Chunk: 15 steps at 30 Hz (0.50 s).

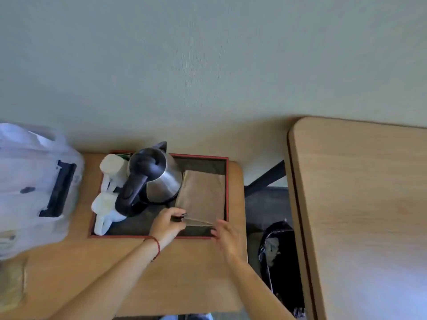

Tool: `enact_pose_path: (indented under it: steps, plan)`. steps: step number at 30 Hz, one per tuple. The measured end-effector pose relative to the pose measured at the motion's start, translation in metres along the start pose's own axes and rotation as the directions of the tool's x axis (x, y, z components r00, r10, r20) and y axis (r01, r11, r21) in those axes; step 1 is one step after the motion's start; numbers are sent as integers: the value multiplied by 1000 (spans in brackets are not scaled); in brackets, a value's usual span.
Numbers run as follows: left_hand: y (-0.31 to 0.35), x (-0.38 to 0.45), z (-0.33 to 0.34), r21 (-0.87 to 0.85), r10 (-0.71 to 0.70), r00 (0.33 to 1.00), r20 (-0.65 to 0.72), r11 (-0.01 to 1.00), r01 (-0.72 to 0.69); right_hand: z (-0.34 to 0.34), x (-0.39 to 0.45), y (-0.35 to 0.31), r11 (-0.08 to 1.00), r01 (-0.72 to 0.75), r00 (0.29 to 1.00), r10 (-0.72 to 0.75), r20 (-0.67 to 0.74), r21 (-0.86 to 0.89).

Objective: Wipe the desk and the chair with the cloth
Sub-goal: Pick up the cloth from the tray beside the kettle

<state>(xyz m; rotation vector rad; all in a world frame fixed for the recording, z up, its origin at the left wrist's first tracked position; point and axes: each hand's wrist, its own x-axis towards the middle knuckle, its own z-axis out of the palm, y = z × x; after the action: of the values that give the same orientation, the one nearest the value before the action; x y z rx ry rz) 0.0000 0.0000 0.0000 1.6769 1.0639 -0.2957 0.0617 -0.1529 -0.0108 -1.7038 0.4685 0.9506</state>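
Note:
A folded brown cloth (203, 197) lies in the right part of a red-rimmed tray (227, 181) on a small wooden table (184, 273). My left hand (167, 224) pinches the cloth's near left corner, thumb and fingers closed on its edge. My right hand (227, 237) hovers at the tray's near right corner with fingers spread, holding nothing, just short of the cloth. The larger wooden desk (360, 204) stands to the right. No chair is clearly in view.
A steel kettle with a black handle (152, 179) and two white mugs (108, 192) share the tray. A white plastic bag (34, 185) sits at the left. A bin with a black liner (279, 255) stands in the gap between table and desk.

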Motion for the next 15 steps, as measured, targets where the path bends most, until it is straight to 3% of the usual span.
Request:
enact_pose_path:
  steps: [3, 9, 12, 15]
  plan:
    - [-10, 31, 13, 137, 103, 992, 78, 984, -113, 12, 28, 9, 996, 3, 998, -8, -68, -84]
    - [-29, 55, 24, 347, 157, 982, 109, 919, -186, 23, 51, 17, 978, -15, 973, -34, -229, -206]
    - [-32, 57, 21, 424, 165, 981, 103, 885, -194, 25, 57, 17, 924, 37, 970, -126, -210, -381]
    - [-32, 57, 20, 474, 176, 981, 76, 860, -191, 30, 63, 13, 900, 40, 968, -142, -206, -433]
